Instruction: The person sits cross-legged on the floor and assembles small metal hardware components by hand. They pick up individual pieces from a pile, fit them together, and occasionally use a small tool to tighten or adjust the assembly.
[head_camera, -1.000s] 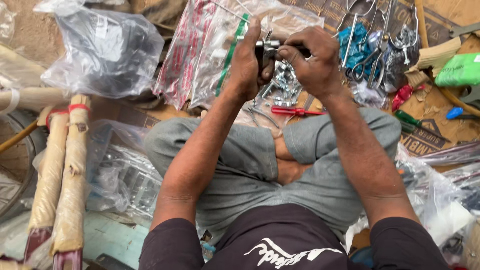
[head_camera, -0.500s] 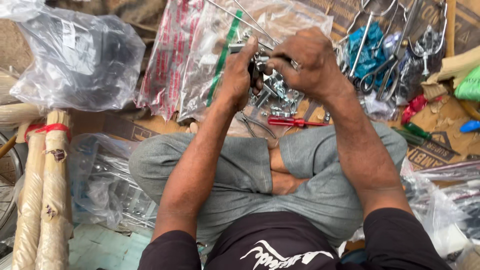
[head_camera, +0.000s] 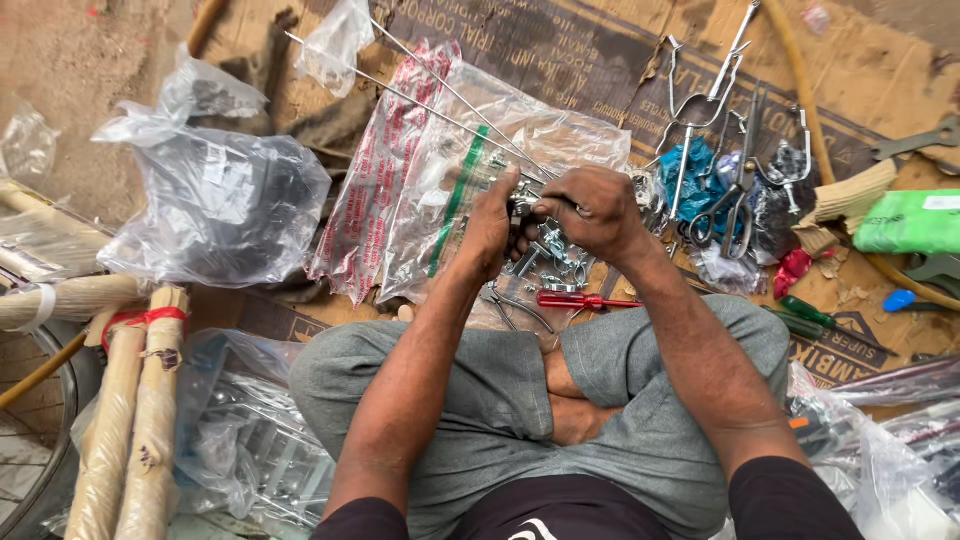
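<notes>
I sit cross-legged on cardboard with both hands raised over my knees. My left hand (head_camera: 487, 228) and my right hand (head_camera: 590, 208) meet around a small metal fitting (head_camera: 522, 214), gripping it between the fingers. Thin metal rods (head_camera: 440, 88) run up and to the left from the hands. Just below the hands lies a heap of small metal clamps and bolts (head_camera: 555, 258) and a red-handled screwdriver (head_camera: 580, 299). Most of the fitting is hidden by my fingers.
Clear plastic bags of parts (head_camera: 215, 205) lie at left and centre. Paper-wrapped rolls (head_camera: 140, 420) stand at lower left beside a wheel rim (head_camera: 40, 440). Metal brake arms and scissors (head_camera: 735, 170), a green packet (head_camera: 910, 222), a wrench (head_camera: 915, 142) and a green screwdriver (head_camera: 805, 318) lie at right.
The view has shifted and the hands sit lower in the picture. Both hands have stayed together on the metal fitting, working it with small finger movements.
</notes>
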